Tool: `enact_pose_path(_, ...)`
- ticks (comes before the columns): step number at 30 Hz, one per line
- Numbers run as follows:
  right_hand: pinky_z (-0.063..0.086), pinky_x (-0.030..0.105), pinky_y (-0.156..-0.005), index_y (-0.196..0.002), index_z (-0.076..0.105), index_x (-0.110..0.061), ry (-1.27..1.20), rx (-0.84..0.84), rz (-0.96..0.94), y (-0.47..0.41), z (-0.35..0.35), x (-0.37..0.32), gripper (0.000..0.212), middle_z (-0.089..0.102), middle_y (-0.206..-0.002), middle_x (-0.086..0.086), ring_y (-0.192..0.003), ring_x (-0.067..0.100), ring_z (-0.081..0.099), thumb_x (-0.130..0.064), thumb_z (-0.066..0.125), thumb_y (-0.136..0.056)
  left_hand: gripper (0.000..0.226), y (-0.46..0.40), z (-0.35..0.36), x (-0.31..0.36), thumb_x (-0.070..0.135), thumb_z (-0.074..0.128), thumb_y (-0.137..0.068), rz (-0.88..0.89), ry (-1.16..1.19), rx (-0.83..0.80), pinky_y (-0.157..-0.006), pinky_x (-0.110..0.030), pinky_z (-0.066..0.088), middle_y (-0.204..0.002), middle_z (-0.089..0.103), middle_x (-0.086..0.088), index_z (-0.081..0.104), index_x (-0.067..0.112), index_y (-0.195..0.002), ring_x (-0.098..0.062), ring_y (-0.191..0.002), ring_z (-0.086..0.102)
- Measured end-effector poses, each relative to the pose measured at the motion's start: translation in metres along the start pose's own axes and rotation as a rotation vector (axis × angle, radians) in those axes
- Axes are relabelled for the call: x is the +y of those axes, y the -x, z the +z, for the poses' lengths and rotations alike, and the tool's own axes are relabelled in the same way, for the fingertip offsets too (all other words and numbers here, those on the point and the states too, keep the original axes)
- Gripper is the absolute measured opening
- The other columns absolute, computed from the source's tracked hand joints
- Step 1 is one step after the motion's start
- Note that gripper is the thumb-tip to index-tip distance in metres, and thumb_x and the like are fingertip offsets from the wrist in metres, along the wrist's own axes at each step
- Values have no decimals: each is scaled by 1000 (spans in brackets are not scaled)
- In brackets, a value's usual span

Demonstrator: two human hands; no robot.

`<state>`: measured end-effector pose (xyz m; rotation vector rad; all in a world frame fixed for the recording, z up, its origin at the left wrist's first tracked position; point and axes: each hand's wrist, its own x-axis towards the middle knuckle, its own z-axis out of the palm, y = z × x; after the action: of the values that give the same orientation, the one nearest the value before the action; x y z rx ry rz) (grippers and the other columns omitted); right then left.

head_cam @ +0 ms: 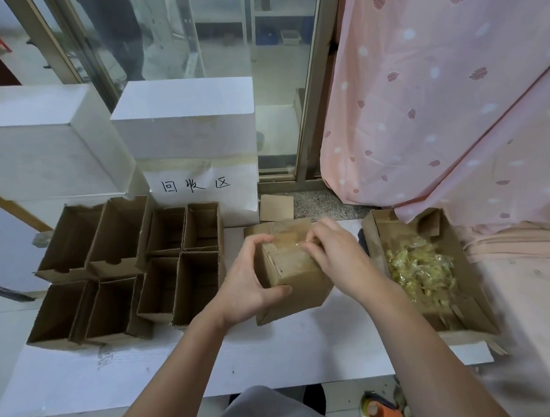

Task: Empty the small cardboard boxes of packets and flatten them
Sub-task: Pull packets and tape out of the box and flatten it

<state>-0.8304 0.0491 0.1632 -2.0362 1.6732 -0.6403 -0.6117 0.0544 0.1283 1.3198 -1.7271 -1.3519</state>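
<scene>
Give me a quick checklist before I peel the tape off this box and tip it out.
1. Box steadied: ok, left hand grips its near-left corner.
2. Tape end caught: ok, right hand fingers pinch the clear tape on top.
3. Flaps open: not ok, the tape keeps them closed.
4. Tray within reach for packets: ok, right beside the box.
5. Room in the tray: ok, bare cardboard shows around the pile.
6. Packets inside this box: cannot tell.
</scene>
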Motion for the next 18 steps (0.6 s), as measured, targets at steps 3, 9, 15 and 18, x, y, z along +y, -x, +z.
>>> enact_pose_path(3,36,23,-69,-98,52,-30,-18,45,73,0,-5,1,22,48,-93,-13,-78,6,49,-20,71,-93,89,2,-2,-4,25,92,-68,-14,21,7,-105,-44,53,-136,56,7,39,43,-138,-8,-126,56)
enact_pose_path(9,39,12,-72,-86,75,-24,-207,14,89,0,12,-6,10,58,-87,-12,-81,2,56,-20,84,-81,87,4,6,-6,21,93,-70,17,-60,15,-99,-24,48,-127,54,15,37,50,-129,0,-117,55)
enact_pose_path(15,48,17,-84,-114,76,-29,-408,-55,146,6,16,-9,23,68,-99,-11,-84,3,64,-15,66,-99,87,5,3,-9,24,92,-68,49,-102,50,-97,-19,45,-127,52,19,36,49,-129,-1,-120,53)
enact_pose_path(18,52,25,-74,-89,74,-36,-514,34,218,5,16,-6,29,72,-85,-11,-75,5,63,-8,78,-87,87,7,3,-9,23,92,-68,53,-106,44,-96,-16,44,-127,52,19,35,50,-129,1,-119,52)
